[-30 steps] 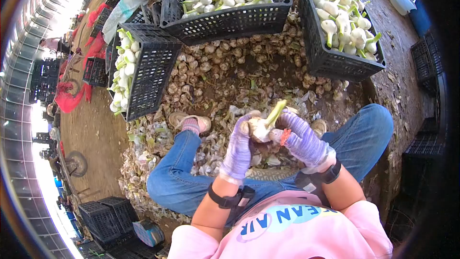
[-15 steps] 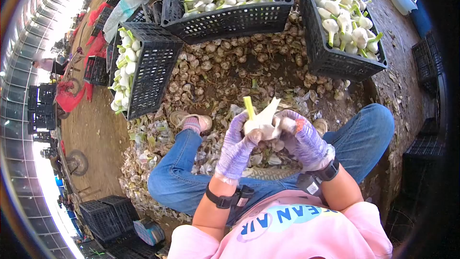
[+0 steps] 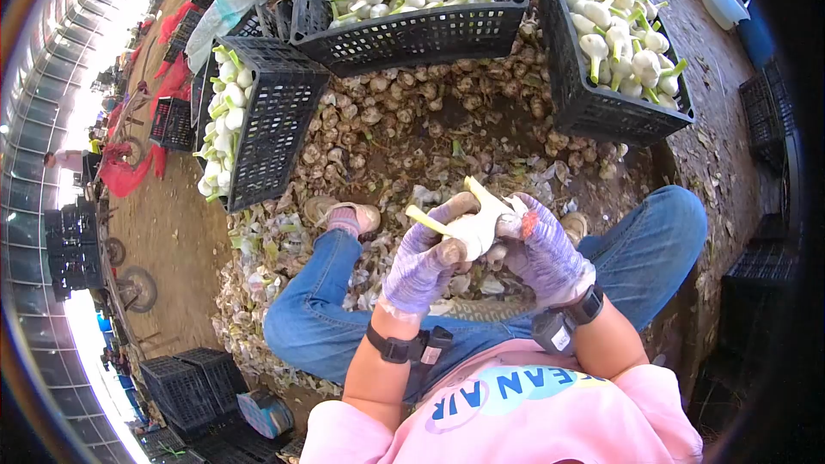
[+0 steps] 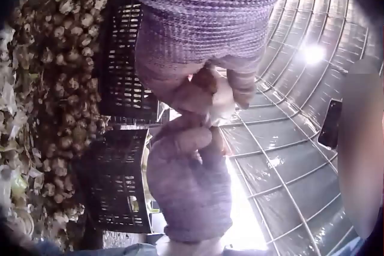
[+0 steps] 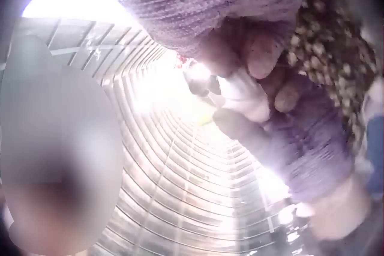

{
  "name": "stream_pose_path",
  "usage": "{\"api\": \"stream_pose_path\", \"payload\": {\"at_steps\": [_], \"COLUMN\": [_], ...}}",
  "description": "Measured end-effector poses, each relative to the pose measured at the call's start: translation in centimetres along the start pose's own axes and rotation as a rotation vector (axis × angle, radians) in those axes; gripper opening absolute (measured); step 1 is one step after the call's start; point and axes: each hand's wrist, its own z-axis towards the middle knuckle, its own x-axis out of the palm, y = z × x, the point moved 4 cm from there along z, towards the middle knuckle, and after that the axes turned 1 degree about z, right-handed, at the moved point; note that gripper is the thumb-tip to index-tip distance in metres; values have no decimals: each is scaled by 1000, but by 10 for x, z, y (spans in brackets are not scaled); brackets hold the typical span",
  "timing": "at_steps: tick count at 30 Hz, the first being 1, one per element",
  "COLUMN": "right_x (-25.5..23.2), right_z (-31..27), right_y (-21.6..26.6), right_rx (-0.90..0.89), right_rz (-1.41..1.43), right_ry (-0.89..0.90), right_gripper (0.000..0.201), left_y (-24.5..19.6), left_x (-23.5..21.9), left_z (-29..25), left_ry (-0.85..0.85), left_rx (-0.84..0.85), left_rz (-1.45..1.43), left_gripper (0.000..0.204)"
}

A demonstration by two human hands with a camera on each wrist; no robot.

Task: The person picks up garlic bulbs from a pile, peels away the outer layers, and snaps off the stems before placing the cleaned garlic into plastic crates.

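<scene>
A white garlic bulb (image 3: 471, 230) with a cut green stem is held between both gloved hands in the head view. The left hand (image 3: 418, 262), in a purple glove, grips the bulb's left side, its stem poking out past the fingers. On the other side the right hand (image 3: 546, 251) pinches a pale strip pulled away from the bulb; orange-red tape wraps one of its fingers. Both wrist views show the fingertips of the left hand (image 4: 204, 46) and the right hand (image 5: 216, 16) meeting around the bulb (image 5: 245, 95), much of which they cover.
Black crates of trimmed white garlic stand at the left (image 3: 277, 125), centre (image 3: 412, 39) and right (image 3: 623, 116). Unpeeled bulbs (image 3: 344, 125) lie on the ground between them, with loose skins (image 3: 266, 292) around the person's legs. Empty-looking crates (image 3: 185, 391) sit lower left.
The bulb has turned in the hands, its stem swinging from upright to pointing left. A pale strip now stands apart from it. The left hand has tilted and shifted slightly left.
</scene>
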Motion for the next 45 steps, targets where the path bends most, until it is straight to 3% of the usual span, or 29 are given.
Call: {"api": "stream_pose_path", "payload": {"at_steps": [3,4,7,9,10,11,13,15,17,18,19,21,22,23,25,26,29,31,33,34,35,36,37,38,39,41,43,45], "right_x": [-2,-6,19,20,26,22,10,-5,-9,-14,-4,-6,-3,0,7,8,0,1,15,23,27,22,15,2,-11,-17,-33,-56], "right_z": [12,10,4,2,-2,2,4,8,6,2,4,7,5,10,18,22,41,50,43,41,41,45,48,52,55,57,54,60], "right_y": [5,9,20,19,17,13,18,35,63,68,62,47,32,26,14,9,3,-3,-3,0,-1,-3,-8,-13,-15,-5,-9,-15], "right_rx": [-3,-89,-105,-132,-81,-43,-242,-382,-437,-481,-432,-193,21,-184,-215,-214,-13,-92,-72,-28,-92,-15,70,32,-1,52,292,243], "right_rz": [112,129,91,-58,33,28,225,275,367,295,175,-650,-773,-953,-767,-767,-595,-824,-825,-901,-961,-849,-735,-823,-908,-1133,-924,-1050], "right_ry": [16,-101,-39,29,-11,105,10,-33,47,-43,-41,125,69,115,0,-9,-54,26,127,267,277,226,173,121,74,13,-159,-125], "right_gripper": [29,24,19,24,31,35,37,41,38,39,49,53,53,49,40,40,22,16,13,15,16,16,17,17,17,20,22,23], "left_y": [-3,3,9,6,6,8,8,9,7,4,3,7,9,11,14,18,14,15,11,-1,-18,-40,-83,-111,-134,-164,-167,-142], "left_x": [3,-4,-4,-8,-12,-16,-18,-18,-26,-31,-33,-38,-39,-40,-37,-42,-42,-52,-64,-65,-66,-67,-67,-43,-44,-56,-95,-173], "left_z": [0,-2,3,9,10,12,18,16,21,23,24,26,26,26,27,28,34,44,61,72,86,104,120,131,140,138,143,155], "left_ry": [12,-2,5,-143,-240,-242,-212,-189,-265,-247,-250,-293,-269,-271,-205,-268,-240,-386,-448,-448,-451,-424,-355,-207,-146,-358,-547,-685], "left_rx": [66,24,-3,122,45,45,152,159,206,228,233,159,142,137,98,81,61,63,153,186,214,329,563,594,632,729,679,493], "left_rz": [-33,-27,-5,164,198,197,11,3,-146,-205,-205,-222,-131,-133,-50,4,139,177,193,118,42,13,768,-5,-160,-43,91,263], "left_gripper": [67,72,74,69,63,63,60,55,50,44,44,42,43,43,48,49,48,44,38,34,31,50,49,53,55,47,41,36]}}
